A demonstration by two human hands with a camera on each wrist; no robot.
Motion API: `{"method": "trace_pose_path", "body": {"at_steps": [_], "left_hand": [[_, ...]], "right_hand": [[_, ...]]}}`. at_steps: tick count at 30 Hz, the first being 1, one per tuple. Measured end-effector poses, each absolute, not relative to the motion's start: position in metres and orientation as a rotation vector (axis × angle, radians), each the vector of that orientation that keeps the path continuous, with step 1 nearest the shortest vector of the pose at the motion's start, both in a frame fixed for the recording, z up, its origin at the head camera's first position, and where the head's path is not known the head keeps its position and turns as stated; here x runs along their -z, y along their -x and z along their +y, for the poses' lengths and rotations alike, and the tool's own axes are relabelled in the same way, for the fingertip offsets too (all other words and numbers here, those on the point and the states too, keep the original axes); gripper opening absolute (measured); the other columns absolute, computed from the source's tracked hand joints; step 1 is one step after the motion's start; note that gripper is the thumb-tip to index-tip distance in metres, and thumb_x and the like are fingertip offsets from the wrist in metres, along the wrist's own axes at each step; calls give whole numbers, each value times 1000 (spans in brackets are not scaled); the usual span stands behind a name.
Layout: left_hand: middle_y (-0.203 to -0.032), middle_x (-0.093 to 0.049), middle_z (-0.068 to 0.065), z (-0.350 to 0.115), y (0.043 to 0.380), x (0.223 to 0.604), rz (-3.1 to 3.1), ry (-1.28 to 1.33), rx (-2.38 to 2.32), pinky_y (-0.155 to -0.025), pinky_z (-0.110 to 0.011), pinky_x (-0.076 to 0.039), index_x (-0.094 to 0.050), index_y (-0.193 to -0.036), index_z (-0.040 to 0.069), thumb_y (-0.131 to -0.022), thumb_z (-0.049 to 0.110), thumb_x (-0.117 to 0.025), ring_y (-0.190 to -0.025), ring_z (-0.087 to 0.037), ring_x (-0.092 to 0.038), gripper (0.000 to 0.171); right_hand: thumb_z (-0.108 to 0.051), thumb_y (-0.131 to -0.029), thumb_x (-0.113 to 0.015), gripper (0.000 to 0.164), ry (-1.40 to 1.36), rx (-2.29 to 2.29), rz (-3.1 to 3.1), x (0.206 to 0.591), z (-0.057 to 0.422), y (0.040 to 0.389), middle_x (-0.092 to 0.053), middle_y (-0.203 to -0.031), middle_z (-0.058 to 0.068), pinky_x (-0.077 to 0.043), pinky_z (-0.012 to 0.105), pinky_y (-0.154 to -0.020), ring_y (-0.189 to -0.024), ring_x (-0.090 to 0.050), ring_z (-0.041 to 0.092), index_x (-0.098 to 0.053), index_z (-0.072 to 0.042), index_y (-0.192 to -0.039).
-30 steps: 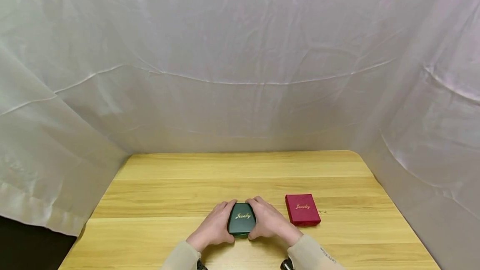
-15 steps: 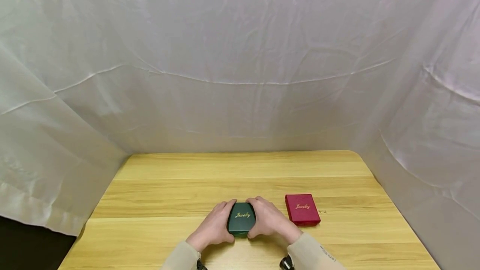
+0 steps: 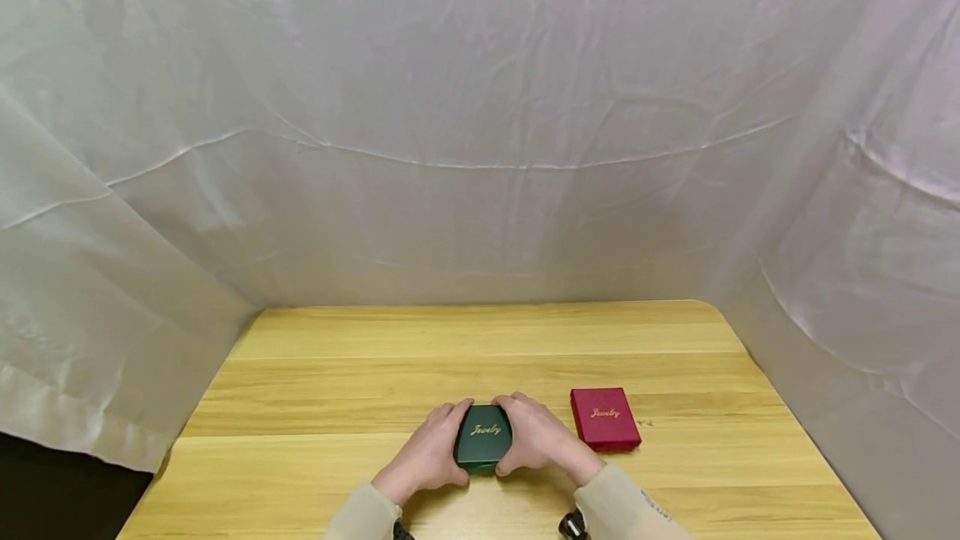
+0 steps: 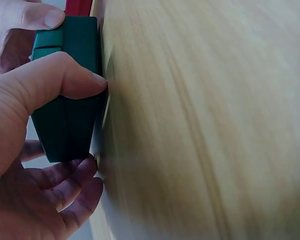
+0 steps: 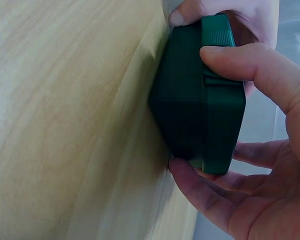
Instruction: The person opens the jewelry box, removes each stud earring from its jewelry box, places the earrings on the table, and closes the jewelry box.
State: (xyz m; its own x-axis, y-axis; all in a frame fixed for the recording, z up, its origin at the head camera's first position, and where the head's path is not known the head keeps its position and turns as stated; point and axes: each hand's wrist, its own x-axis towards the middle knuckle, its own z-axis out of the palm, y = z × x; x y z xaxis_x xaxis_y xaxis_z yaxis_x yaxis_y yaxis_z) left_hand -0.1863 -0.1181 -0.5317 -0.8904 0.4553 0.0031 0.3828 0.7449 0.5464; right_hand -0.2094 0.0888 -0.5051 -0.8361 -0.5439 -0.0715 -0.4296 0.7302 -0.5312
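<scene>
my left hand (image 3: 426, 455) and right hand (image 3: 538, 442) both clasp the green box (image 3: 483, 437), thumbs on the near edge, fingers curled round the far side. it sits on the desk (image 3: 375, 373), near the front edge, between my palms. the right wrist view shows a seam between lid and base (image 5: 206, 85) under my thumb — to lift the lid cleanly i judge i should pin the base low with one hand and pull up evenly, not twist. a red box (image 3: 604, 418) lies just to the right, apart from my hand — close enough to knock. white cloth (image 3: 480, 123) hangs behind; nothing blocks me.
</scene>
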Motion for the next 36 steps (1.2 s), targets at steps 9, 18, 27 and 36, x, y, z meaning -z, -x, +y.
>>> {"method": "trace_pose_path", "body": {"at_steps": [9,18,27,36], "left_hand": [[-127,-53,-13,-118,187,532,2813,-674,-839,-92,-44,-48,-37,-147,0,-55,13,-90,-112,-29,-51,107],[-127,-53,-13,-119,188,533,2797,-666,-845,-90,-44,-49,-36,-148,3,-54,14,-92,-111,-29,-53,110],[-125,-53,-11,-120,189,534,2787,-677,-886,-90,-43,-49,-34,-149,4,-54,9,-92,-111,-27,-53,112],[-139,-47,-19,-123,186,534,2749,-657,-960,-95,-50,-46,-24,-153,4,-59,6,-89,-122,-35,-48,115]], "right_hand": [[-25,-50,-94,85,777,755,2729,506,88,208,-57,-106,3,-51,35,-82,-89,-56,15,-58,-3,-124],[-24,-50,-94,87,788,794,2727,506,90,206,-56,-109,4,-52,35,-83,-91,-56,16,-56,-2,-126],[-28,-55,-93,84,750,800,2669,502,92,210,-56,-110,3,-50,35,-85,-93,-55,15,-56,-3,-127],[-28,-58,-92,90,758,830,2650,499,95,209,-53,-116,1,-50,34,-84,-94,-55,14,-52,-4,-135]]}}
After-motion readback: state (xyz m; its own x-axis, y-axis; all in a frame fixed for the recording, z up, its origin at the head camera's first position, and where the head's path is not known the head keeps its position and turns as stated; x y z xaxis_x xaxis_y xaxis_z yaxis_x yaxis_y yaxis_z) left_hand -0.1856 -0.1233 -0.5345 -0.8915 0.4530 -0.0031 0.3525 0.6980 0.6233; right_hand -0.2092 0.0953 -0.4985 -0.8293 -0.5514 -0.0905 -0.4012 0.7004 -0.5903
